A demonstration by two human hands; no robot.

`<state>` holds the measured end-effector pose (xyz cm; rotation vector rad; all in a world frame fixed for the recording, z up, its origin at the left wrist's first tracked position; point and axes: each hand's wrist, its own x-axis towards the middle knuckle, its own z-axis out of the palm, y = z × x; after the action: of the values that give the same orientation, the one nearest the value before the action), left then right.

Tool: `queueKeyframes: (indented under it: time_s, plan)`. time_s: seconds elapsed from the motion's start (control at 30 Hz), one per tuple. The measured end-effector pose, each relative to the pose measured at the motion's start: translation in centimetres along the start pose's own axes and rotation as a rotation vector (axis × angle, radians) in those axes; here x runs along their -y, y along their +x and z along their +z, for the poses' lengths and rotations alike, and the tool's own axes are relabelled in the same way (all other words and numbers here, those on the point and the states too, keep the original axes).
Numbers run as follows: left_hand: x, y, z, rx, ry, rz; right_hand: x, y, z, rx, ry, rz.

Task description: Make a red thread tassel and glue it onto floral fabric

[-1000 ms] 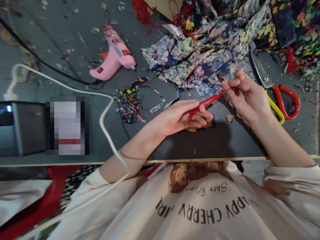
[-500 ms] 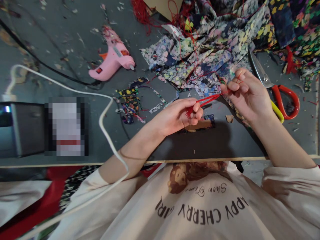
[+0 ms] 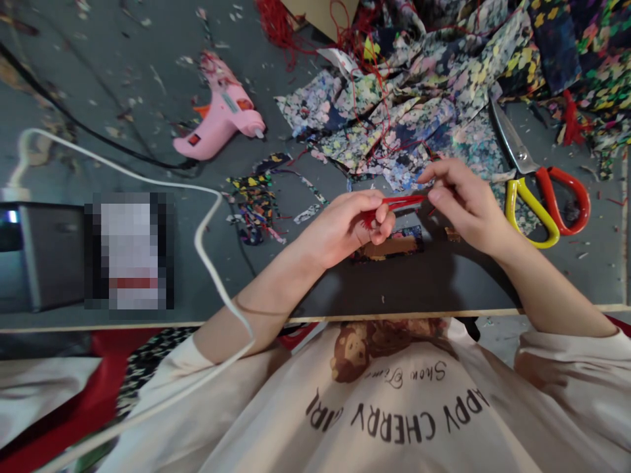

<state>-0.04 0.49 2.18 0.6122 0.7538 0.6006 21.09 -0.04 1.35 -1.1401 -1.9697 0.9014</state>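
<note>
A bundle of red cord stretches nearly level between my two hands, above the table. My left hand is closed round its left end, and a short frayed tuft shows between the fingers. At the right end my right hand holds the cord near the thumb, with the index finger raised a little; its other fingers are partly hidden. Under the hands lies a small brown piece with a dark patterned edge. Scissors with one red and one yellow handle lie beyond my right hand.
Crumpled floral fabric spreads across the back, with red threads near a cardboard piece. A pink glue gun lies at left. A white cable crosses my left forearm. Fabric scraps lie beside my left hand.
My right hand has moved down and slightly left, closer to my left hand, and its fingers have changed position. The scissors' yellow handle shows more fully. My left hand stays nearly still.
</note>
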Motion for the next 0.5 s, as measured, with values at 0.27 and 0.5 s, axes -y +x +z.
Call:
queueKeyframes:
  time_s: [0.27,0.5]
  plan:
    - [-0.13,-0.21,0.50,-0.020,0.044,0.039,-0.43,0.07,0.59,0.085,-0.315,-0.188]
    - [-0.13,-0.16,0.10,-0.031,0.027,0.046,-0.63,0.05,0.35,0.046,-0.347,-0.184]
